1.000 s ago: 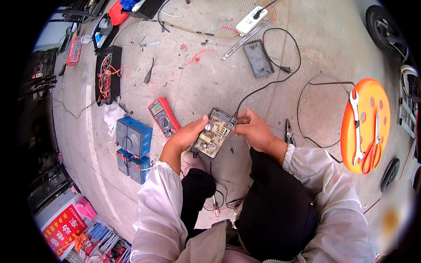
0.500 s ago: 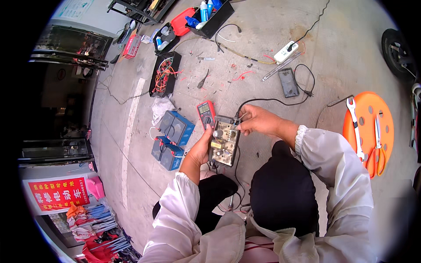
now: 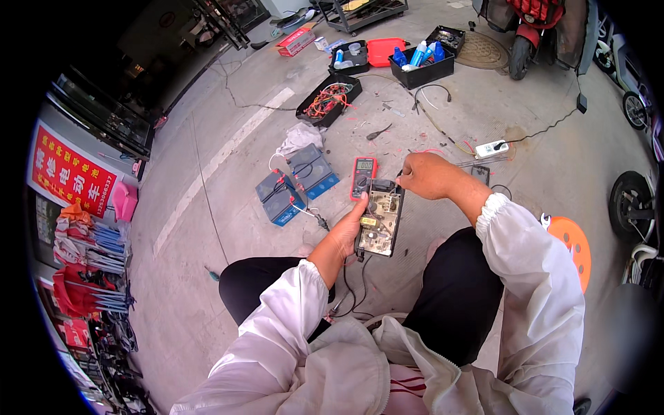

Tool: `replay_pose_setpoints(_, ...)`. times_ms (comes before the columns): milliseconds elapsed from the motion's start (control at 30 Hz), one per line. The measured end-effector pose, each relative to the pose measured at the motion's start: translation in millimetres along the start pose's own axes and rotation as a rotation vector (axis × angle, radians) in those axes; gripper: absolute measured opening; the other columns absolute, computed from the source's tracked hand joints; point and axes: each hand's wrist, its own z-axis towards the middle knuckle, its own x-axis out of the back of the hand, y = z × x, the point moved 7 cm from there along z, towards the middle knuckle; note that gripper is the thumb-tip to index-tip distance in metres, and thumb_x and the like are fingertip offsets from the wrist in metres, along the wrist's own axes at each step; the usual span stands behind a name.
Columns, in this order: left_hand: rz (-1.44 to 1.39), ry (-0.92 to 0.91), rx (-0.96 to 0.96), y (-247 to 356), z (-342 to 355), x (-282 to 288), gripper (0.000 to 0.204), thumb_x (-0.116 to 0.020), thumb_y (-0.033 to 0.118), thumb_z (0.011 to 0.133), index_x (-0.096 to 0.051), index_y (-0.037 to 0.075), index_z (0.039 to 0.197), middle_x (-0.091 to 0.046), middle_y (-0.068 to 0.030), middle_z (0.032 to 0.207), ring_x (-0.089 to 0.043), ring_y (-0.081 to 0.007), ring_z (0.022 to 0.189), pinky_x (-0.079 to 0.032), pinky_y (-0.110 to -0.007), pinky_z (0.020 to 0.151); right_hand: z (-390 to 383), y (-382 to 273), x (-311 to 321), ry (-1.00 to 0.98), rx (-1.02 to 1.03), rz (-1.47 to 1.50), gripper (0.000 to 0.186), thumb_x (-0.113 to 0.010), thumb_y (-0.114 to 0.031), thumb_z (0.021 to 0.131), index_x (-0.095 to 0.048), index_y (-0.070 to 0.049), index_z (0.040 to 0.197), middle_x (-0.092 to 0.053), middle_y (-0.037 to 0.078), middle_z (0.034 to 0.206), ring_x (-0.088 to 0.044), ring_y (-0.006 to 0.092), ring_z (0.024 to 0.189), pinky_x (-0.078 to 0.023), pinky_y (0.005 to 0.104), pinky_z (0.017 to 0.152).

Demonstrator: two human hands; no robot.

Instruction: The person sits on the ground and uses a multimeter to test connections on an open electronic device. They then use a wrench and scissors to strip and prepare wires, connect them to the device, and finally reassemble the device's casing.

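My left hand [image 3: 349, 229] grips the lower left side of an opened dark device case [image 3: 391, 242] holding a circuit board [image 3: 375, 227] with capacitors and a yellow component. My right hand [image 3: 422, 178] has its fingers pinched at the case's top right corner, where a dark cord leads off; what exactly they hold is hidden. Just beyond the case lies a red multimeter [image 3: 363, 171]. To its left are blue-and-grey batteries [image 3: 311, 166] with wires and clips, beside a white rag [image 3: 299, 136]. A dark detached cover [image 3: 480, 173] lies behind my right hand.
A white power strip [image 3: 491, 148] sits back right. Black boxes of wires [image 3: 327, 100] and bottles [image 3: 422, 69] are farther back, near a red scooter [image 3: 526, 31]. An orange perforated disc [image 3: 574, 252] is at right, with a wheel [image 3: 629, 204]. A red banner [image 3: 72, 169] hangs left.
My view has swung upward, showing more of the background. My right hand is more bent over the case's top corner; my left hand still grips the case.
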Motion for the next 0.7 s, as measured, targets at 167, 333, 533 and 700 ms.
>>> replay_pose_setpoints(167,-0.209,0.052,-0.142,22.2,-50.5,-18.8,0.064,-0.05,0.069,0.094,-0.063,0.012,0.118,-0.071,-0.0083,0.102,-0.071,-0.02,0.087,-0.061,-0.04,0.077,-52.8,-53.2,8.2,0.358,-0.003,0.184,0.05,-0.066,-0.034,0.093,-0.057,0.009,0.116,-0.066,0.025,0.106,-0.066,0.036,0.094,-0.051,0.0413,0.084)
replay_pose_setpoints(333,-0.417,0.162,-0.252,41.7,-92.0,-19.5,0.062,-0.055,0.067,0.092,-0.063,0.01,0.117,-0.071,-0.0101,0.102,-0.071,-0.0233,0.089,-0.059,-0.044,0.081,-116.4,-72.3,-41.0,0.595,-0.147,0.805,0.038,-0.052,-0.033,0.103,-0.052,0.001,0.12,-0.063,0.011,0.105,-0.061,0.02,0.091,-0.048,0.0376,0.086)
replay_pose_setpoints(533,-0.68,0.055,-0.356,50.9,-111.5,-10.5,0.061,-0.06,0.063,0.092,-0.061,0.008,0.119,-0.069,-0.0123,0.107,-0.069,-0.0259,0.095,-0.058,-0.047,0.086,-142.6,-101.2,-146.9,0.223,-0.07,1.021,0.034,-0.057,-0.017,0.099,-0.056,0.006,0.124,-0.061,0.016,0.125,-0.055,0.0236,0.121,-0.038,0.0348,0.107)
replay_pose_setpoints(700,-0.74,-0.079,-0.413,48.7,-116.7,4.9,0.062,-0.06,0.061,0.092,-0.059,0.008,0.123,-0.068,-0.0124,0.11,-0.068,-0.0258,0.099,-0.058,-0.047,0.087,-140.8,-128.9,-156.4,0.266,-0.005,0.827,0.038,-0.066,-0.009,0.094,-0.057,0.005,0.128,-0.062,0.016,0.127,-0.055,0.0217,0.122,-0.039,0.0325,0.107)
